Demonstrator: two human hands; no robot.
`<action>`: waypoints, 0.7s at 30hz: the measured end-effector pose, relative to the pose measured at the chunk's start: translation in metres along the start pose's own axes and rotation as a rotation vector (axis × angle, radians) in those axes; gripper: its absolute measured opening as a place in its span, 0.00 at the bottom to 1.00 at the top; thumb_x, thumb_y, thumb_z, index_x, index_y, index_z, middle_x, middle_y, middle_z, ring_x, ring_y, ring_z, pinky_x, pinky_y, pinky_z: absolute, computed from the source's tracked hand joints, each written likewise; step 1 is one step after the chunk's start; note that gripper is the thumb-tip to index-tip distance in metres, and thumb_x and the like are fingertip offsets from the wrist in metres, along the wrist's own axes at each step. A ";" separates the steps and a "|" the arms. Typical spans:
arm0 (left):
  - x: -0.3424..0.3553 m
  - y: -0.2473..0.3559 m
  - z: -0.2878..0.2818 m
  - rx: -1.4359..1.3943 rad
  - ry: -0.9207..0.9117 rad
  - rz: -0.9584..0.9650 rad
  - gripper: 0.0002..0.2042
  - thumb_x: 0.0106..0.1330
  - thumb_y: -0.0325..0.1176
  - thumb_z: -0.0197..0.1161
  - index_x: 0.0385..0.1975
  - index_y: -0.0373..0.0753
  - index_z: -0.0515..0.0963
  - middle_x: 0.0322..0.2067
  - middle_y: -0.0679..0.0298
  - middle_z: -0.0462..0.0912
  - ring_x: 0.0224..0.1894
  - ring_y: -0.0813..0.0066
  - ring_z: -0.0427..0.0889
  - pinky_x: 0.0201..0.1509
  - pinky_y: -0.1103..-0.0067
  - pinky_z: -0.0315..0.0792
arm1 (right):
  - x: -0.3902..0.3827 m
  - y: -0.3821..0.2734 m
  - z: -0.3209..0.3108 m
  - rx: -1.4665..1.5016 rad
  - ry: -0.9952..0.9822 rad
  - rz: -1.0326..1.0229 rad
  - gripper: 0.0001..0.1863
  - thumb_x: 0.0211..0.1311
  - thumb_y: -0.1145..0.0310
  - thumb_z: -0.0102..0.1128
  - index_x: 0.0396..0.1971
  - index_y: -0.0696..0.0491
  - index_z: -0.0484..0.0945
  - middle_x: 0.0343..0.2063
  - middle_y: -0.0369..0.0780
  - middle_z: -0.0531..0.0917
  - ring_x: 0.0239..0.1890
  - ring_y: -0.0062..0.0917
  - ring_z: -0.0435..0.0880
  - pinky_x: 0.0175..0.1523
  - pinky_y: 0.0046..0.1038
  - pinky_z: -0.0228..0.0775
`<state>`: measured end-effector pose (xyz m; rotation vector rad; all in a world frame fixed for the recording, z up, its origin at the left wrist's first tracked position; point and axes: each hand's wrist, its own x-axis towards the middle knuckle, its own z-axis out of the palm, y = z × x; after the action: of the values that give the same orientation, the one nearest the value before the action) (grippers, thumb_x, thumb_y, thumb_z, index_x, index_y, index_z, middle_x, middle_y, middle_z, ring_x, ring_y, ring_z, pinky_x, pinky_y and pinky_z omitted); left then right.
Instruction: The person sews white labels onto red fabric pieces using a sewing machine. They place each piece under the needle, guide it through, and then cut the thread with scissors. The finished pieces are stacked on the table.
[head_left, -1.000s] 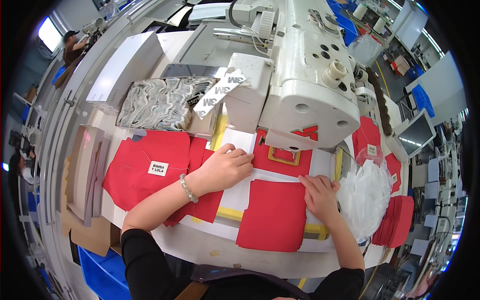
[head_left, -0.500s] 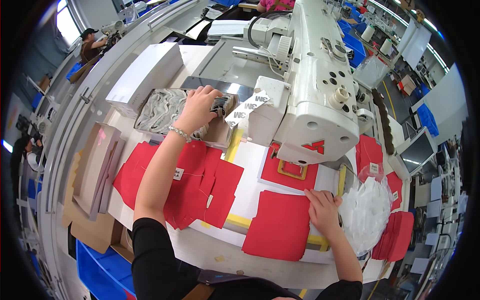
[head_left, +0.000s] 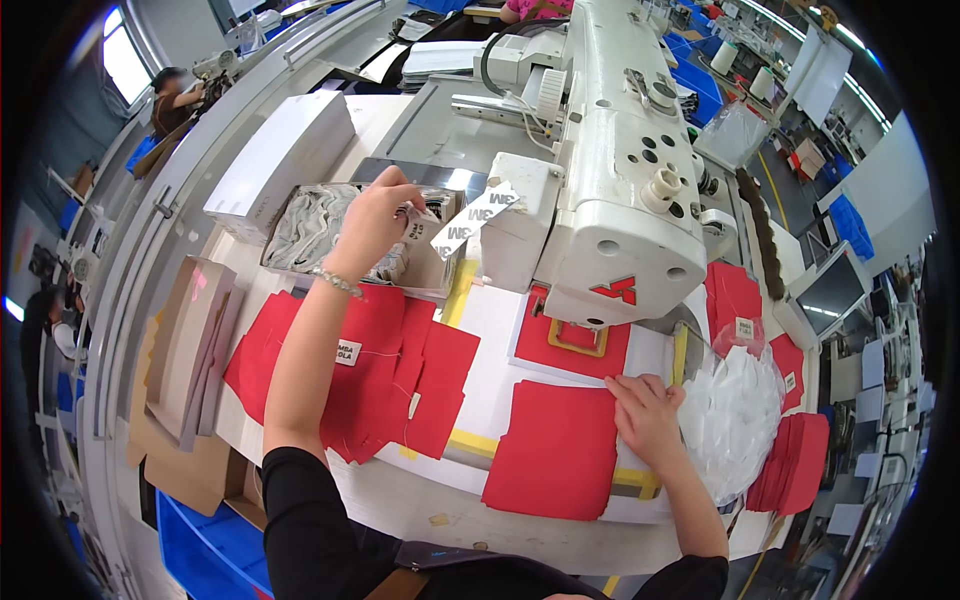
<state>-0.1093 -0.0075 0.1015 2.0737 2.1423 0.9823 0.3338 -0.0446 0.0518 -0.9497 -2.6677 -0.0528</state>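
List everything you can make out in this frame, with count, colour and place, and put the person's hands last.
Sewing machine: one, white, top centre
Clamp frame: one, yellow, under machine head
Fabric piece: at least one, red, beneath frame
Fabric stack: one, red, front centre
Labelled fabric pieces: several, red, left of centre
Folded strips: many, whitish, in open box
Printed strip: one, white, against machine housing
Carton: one, white, upper left
Shallow box: one, greyish, left
Crate: one, blue, lower left
Clear bag: one, white contents, right
Folded fabric pile: one, red, far right
Monitor: one, dark screen, right
Bracelet: one, pale, left wrist
Hands: two, bare; left at open box, right at fabric stack's edge
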 end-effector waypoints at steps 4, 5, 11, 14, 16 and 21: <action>-0.026 0.014 -0.019 -0.464 -0.174 0.064 0.11 0.52 0.13 0.61 0.29 0.38 0.83 0.34 0.67 0.76 0.32 0.76 0.76 0.34 0.81 0.72 | 0.008 -0.002 -0.005 0.042 0.054 -0.031 0.19 0.49 0.71 0.65 0.45 0.46 0.82 0.42 0.28 0.81 0.44 0.21 0.77 0.46 0.35 0.52; -0.035 0.019 -0.016 -0.601 -0.231 0.136 0.11 0.52 0.13 0.61 0.29 0.38 0.83 0.34 0.67 0.77 0.33 0.77 0.77 0.36 0.81 0.72 | 0.009 -0.003 -0.007 0.050 0.066 -0.037 0.19 0.49 0.71 0.65 0.45 0.46 0.83 0.41 0.28 0.81 0.43 0.21 0.78 0.46 0.35 0.52; -0.062 0.052 0.028 -0.733 -0.722 0.231 0.09 0.53 0.13 0.61 0.25 0.36 0.83 0.36 0.64 0.81 0.42 0.73 0.81 0.47 0.78 0.76 | 0.034 -0.031 -0.011 0.123 0.010 -0.203 0.19 0.50 0.69 0.66 0.46 0.46 0.82 0.44 0.29 0.80 0.46 0.20 0.76 0.47 0.33 0.54; -0.059 0.049 0.045 -0.708 -0.845 0.219 0.10 0.53 0.13 0.60 0.27 0.36 0.84 0.39 0.62 0.82 0.44 0.69 0.82 0.48 0.77 0.77 | 0.036 -0.039 -0.007 0.157 -0.023 -0.259 0.19 0.51 0.68 0.66 0.47 0.47 0.81 0.44 0.29 0.80 0.47 0.20 0.76 0.49 0.34 0.55; -0.055 0.045 0.046 -0.659 -0.765 0.308 0.10 0.54 0.12 0.58 0.26 0.35 0.84 0.41 0.61 0.82 0.44 0.67 0.82 0.48 0.77 0.77 | 0.033 -0.040 -0.004 0.164 -0.025 -0.264 0.19 0.52 0.68 0.66 0.47 0.47 0.82 0.44 0.29 0.80 0.47 0.20 0.76 0.50 0.34 0.55; -0.059 0.053 0.030 -0.389 -0.578 0.241 0.04 0.55 0.21 0.64 0.29 0.36 0.81 0.40 0.58 0.83 0.42 0.62 0.82 0.45 0.72 0.76 | 0.027 -0.033 0.000 0.168 -0.004 -0.224 0.18 0.52 0.68 0.66 0.46 0.47 0.82 0.43 0.29 0.81 0.47 0.20 0.76 0.50 0.35 0.54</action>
<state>-0.0414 -0.0520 0.0755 2.1009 1.3362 0.6305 0.2934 -0.0544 0.0622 -0.5990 -2.7194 0.1218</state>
